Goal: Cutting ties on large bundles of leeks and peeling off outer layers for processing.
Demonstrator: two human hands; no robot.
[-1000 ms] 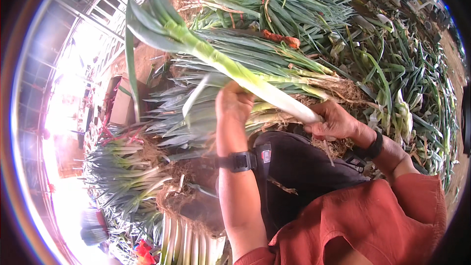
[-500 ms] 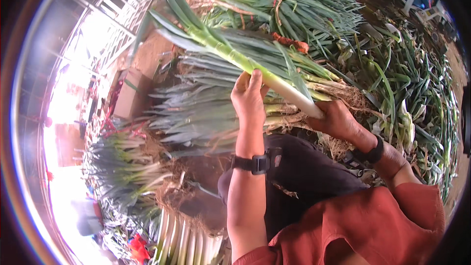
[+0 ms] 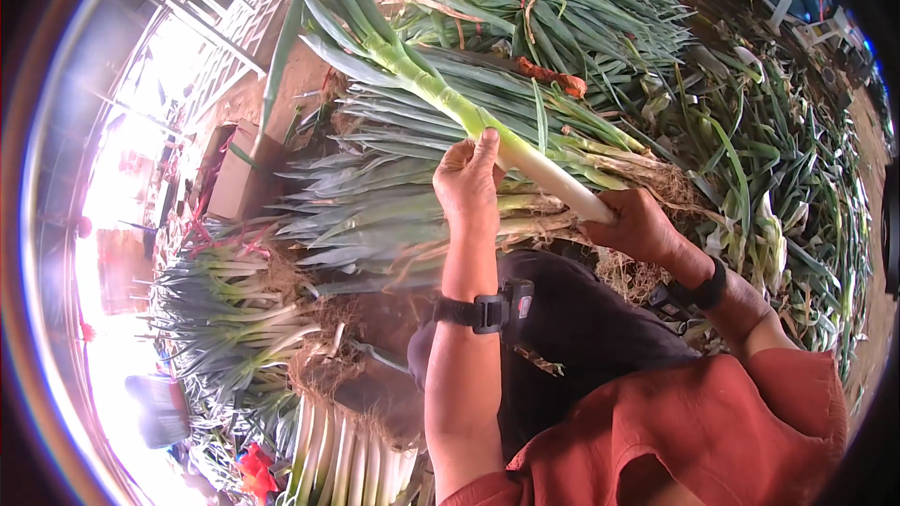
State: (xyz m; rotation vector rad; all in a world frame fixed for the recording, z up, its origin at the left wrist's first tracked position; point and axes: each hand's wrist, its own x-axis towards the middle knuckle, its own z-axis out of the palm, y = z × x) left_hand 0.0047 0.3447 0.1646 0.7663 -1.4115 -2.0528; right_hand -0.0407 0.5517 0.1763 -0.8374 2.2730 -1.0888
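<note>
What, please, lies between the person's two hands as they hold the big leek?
In the head view, only the leek's white shaft spans from the left hand to the right hand; bundled leeks lie behind.

Leek (image 3: 487, 131) held across middle, between left hand (image 3: 466, 183) and right hand (image 3: 637, 225). Stacked leek bundles (image 3: 394, 206) close behind, block way forward. Loose leek pile (image 3: 750, 178) fills right side. Cardboard box (image 3: 239, 173) at left. Trimmed white leeks (image 3: 347, 459) low left. Free room only above lap (image 3: 581, 337), between forearms.
</note>
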